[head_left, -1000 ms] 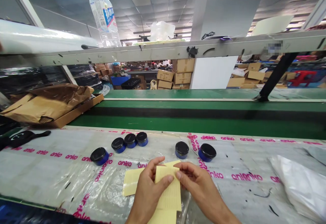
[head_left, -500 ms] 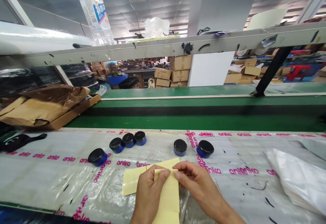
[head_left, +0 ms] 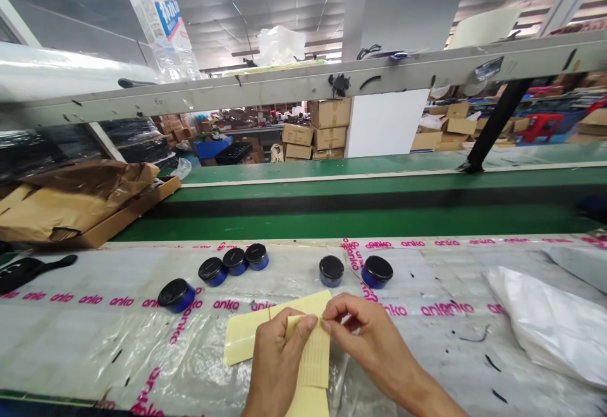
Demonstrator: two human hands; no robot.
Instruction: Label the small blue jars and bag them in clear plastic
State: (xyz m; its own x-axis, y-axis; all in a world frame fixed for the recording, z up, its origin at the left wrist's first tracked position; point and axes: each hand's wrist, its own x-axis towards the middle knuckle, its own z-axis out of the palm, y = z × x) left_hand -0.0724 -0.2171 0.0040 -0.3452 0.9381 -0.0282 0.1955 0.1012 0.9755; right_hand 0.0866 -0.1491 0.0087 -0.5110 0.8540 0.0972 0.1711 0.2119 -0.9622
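Note:
My left hand (head_left: 279, 354) is closed on a pale yellow label sheet (head_left: 313, 360) with faint rows of small print, its thumb pressed near the top edge. At the sheet's top right corner my right hand (head_left: 363, 335) makes a pinch with thumb and forefinger; whatever lies between those fingertips is too small to make out. Another yellow sheet (head_left: 239, 339) lies on the table, partly behind my left hand. Beyond my hands stand several round tins with black tops and blue sides, including one tin (head_left: 331, 271) in the middle and another (head_left: 176, 295) at the left.
Clear plastic with pink lettering covers the table (head_left: 85, 335). A white plastic bag (head_left: 545, 322) lies at the right. An open carton (head_left: 128, 211) with brown paper sits at the left, near a black paddle-shaped item (head_left: 33, 271). Behind runs a green conveyor belt (head_left: 284, 227) beneath a metal rail (head_left: 265, 85).
My right hand's fingertips have drawn slightly back from the sheet's top corner. The left hand keeps its hold. The whole view has shifted a little.

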